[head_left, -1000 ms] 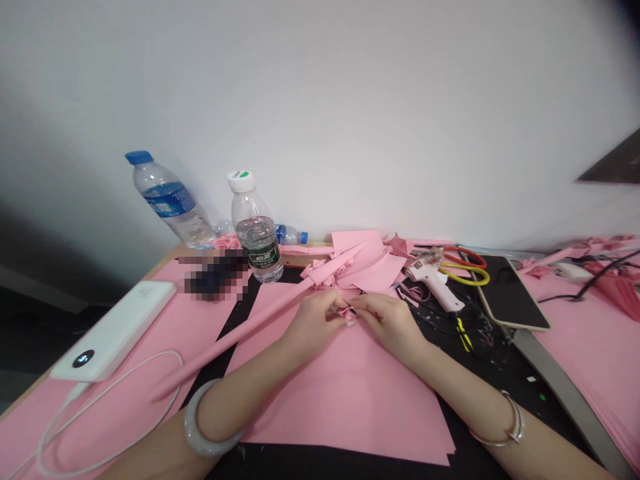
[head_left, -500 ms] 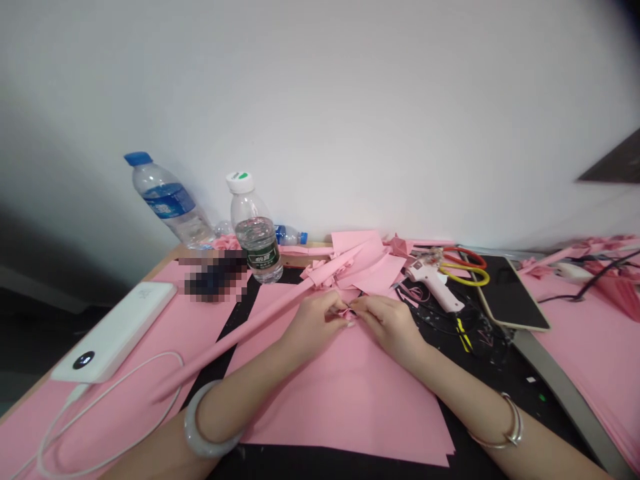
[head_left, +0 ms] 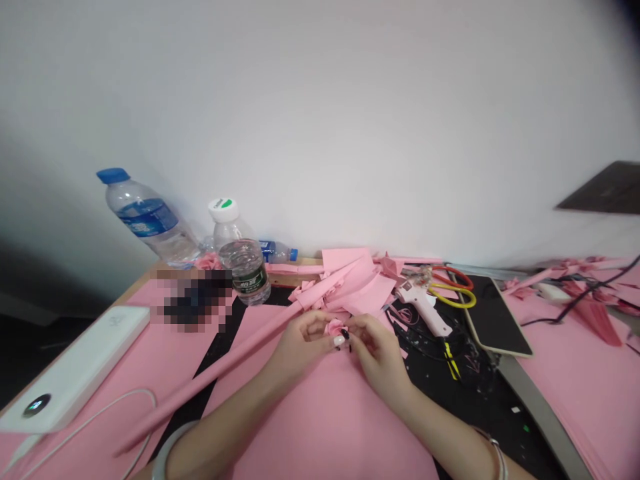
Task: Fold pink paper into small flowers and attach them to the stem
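My left hand (head_left: 305, 341) and my right hand (head_left: 376, 352) meet over a large pink paper sheet (head_left: 325, 427) on the desk. Both pinch a small folded pink paper piece (head_left: 334, 327) between their fingertips. A small dark thing shows at my right fingertips, too small to name. A long rolled pink paper tube (head_left: 215, 370) runs diagonally just left of my left hand. A bracelet sits on each wrist.
Behind the hands lie pink paper scraps (head_left: 350, 280), a white glue gun (head_left: 423, 308), scissors with red and yellow handles (head_left: 453, 287) and a dark tablet (head_left: 493, 315). Two water bottles (head_left: 145, 220) (head_left: 240, 257) stand back left, a white power bank (head_left: 70, 373) with cable at left.
The view tilted down and shifted, so everything sits lower and further left. My hands lifted the small pink piece slightly and keep working it between the fingertips.
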A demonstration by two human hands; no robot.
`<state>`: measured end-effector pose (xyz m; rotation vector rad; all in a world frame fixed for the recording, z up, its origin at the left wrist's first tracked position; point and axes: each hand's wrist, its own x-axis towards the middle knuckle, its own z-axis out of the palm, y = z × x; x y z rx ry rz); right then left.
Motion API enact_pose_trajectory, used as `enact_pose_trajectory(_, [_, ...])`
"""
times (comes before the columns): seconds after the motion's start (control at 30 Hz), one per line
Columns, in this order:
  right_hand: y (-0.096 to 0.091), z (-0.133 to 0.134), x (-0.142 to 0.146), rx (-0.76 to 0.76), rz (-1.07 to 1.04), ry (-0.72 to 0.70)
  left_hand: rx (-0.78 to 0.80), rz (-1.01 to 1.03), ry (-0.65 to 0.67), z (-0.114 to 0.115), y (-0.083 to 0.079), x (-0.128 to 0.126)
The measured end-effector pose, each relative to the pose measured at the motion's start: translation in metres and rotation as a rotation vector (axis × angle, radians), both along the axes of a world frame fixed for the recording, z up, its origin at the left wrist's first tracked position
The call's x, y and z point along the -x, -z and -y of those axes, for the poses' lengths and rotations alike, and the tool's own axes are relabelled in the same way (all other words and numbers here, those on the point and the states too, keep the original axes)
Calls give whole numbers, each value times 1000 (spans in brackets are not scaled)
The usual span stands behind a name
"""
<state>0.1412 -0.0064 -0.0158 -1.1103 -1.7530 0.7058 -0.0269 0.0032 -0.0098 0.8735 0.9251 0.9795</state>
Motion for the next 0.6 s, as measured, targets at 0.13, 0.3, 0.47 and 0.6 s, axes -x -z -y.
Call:
enact_pose_trajectory(0.13, [1, 1, 1, -10, -9, 34, 15, -35, 59, 0, 2, 4])
enact_pose_trajectory(0.3, [1, 3, 2, 1, 24, 56, -101, -75, 84, 0, 0, 4])
enact_pose_trajectory(0.47, [-1, 4, 1, -61, 23, 55, -183, -79, 34, 1, -2, -1])
enact_pose_trajectory(0.6, [-4, 2, -3, -203, 103, 103, -180, -59, -11, 0, -2, 2])
